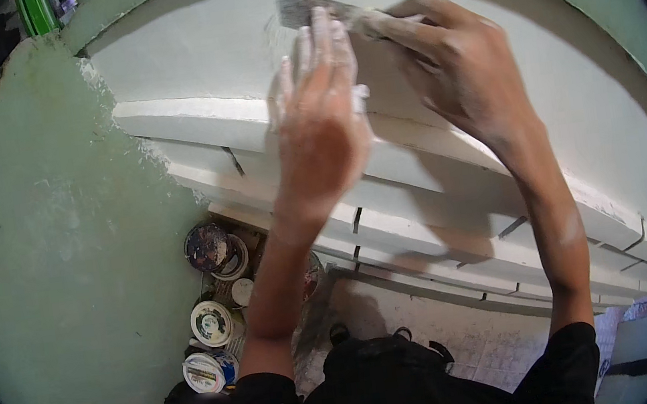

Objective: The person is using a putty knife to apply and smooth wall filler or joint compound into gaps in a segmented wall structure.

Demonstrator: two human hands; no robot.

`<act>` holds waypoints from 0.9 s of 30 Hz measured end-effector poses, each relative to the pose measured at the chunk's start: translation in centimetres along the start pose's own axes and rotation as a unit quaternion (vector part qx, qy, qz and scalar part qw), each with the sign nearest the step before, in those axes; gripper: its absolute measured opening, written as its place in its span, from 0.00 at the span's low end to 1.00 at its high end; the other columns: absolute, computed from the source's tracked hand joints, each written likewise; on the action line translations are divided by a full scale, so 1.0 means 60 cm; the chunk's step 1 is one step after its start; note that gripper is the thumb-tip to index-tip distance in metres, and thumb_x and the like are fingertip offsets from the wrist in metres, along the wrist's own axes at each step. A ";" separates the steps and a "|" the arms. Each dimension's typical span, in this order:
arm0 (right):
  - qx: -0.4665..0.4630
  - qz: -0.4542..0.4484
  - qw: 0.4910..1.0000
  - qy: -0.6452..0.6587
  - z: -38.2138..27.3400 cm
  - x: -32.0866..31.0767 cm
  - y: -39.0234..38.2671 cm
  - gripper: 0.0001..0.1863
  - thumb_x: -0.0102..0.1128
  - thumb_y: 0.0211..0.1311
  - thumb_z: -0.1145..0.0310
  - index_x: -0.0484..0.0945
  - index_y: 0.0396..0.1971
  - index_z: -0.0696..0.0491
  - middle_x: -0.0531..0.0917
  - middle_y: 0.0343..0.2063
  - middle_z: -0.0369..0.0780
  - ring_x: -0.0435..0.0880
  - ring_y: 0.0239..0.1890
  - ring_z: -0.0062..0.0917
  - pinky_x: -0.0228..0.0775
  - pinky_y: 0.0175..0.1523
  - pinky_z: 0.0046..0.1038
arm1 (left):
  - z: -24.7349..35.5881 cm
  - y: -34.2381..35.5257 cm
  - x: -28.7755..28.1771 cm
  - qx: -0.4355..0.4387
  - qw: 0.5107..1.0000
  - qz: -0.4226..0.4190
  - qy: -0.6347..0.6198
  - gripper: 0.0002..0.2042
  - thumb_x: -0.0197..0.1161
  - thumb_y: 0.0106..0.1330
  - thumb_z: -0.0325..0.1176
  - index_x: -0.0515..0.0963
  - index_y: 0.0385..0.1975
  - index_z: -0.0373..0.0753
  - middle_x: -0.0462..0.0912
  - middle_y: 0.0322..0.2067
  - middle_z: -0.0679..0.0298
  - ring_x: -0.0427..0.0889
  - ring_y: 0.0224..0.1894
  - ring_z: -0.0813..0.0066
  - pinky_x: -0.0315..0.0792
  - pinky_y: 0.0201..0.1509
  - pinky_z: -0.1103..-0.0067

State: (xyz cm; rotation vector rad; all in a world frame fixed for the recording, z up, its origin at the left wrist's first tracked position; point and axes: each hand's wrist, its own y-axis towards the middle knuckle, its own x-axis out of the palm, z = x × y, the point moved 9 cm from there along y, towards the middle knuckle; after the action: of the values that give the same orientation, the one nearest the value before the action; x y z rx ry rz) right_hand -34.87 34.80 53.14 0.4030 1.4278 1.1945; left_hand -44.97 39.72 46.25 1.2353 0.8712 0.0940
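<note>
A putty knife (306, 10) with a broad metal blade lies nearly flat against the upper part of the white wall (185, 57). My right hand (464, 63) is closed around its handle, fingers dusted with white. From below, my left hand (322, 125) reaches up with fingers stretched out, and its fingertips rest at the blade. White paste coats those fingers, and a small white lump (361, 96) shows beside the palm; whether the palm holds it I cannot tell. Just left of the blade is a faint greyish smear on the wall.
Stepped white ledges (191, 111) with dark slots run across below my hands. A green wall (64, 258) with a paste-spattered edge stands at left. Several paint buckets (213, 322) crowd the lower left corner. My feet are on a spattered floor (487, 347).
</note>
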 end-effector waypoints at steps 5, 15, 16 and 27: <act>-0.017 -0.003 1.000 0.020 -0.006 -0.003 -0.010 0.26 0.66 0.48 0.76 0.83 0.51 0.46 0.84 0.39 0.42 0.85 0.35 0.40 0.79 0.41 0.39 | -0.013 -0.008 0.006 -0.009 1.000 -0.009 -0.022 0.33 0.54 0.67 0.25 0.55 0.73 0.31 0.54 0.74 0.48 0.57 0.74 0.46 0.49 0.78 0.54; 0.073 0.006 0.997 -0.028 0.026 -0.165 -0.182 0.21 0.70 0.49 0.82 0.86 0.46 0.51 0.87 0.40 0.40 0.88 0.37 0.30 0.80 0.40 0.28 | 0.217 -0.054 0.063 0.049 0.974 -0.121 -0.186 0.32 0.50 0.67 0.24 0.52 0.72 0.25 0.45 0.76 0.44 0.41 0.79 0.48 0.38 0.79 0.52; 0.083 0.002 0.996 -0.045 0.032 -0.167 -0.189 0.21 0.70 0.49 0.82 0.86 0.45 0.51 0.87 0.40 0.40 0.88 0.38 0.30 0.80 0.41 0.28 | 0.219 -0.052 0.063 0.048 0.974 -0.122 -0.187 0.32 0.50 0.67 0.24 0.52 0.72 0.25 0.45 0.76 0.44 0.41 0.79 0.48 0.38 0.79 0.52; 0.115 0.005 0.993 0.028 0.031 -0.077 -0.130 0.22 0.70 0.50 0.82 0.86 0.47 0.47 0.86 0.40 0.38 0.86 0.35 0.29 0.79 0.39 0.29 | 0.126 -0.037 0.052 0.015 0.983 -0.118 -0.142 0.37 0.55 0.65 0.24 0.48 0.74 0.26 0.43 0.75 0.41 0.42 0.77 0.41 0.38 0.79 0.51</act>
State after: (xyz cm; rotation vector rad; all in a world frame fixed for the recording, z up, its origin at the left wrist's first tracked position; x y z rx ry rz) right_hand -29.02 28.60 49.56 0.5390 1.6204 1.0605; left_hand -39.00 34.59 43.17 1.1308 0.7626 -0.2803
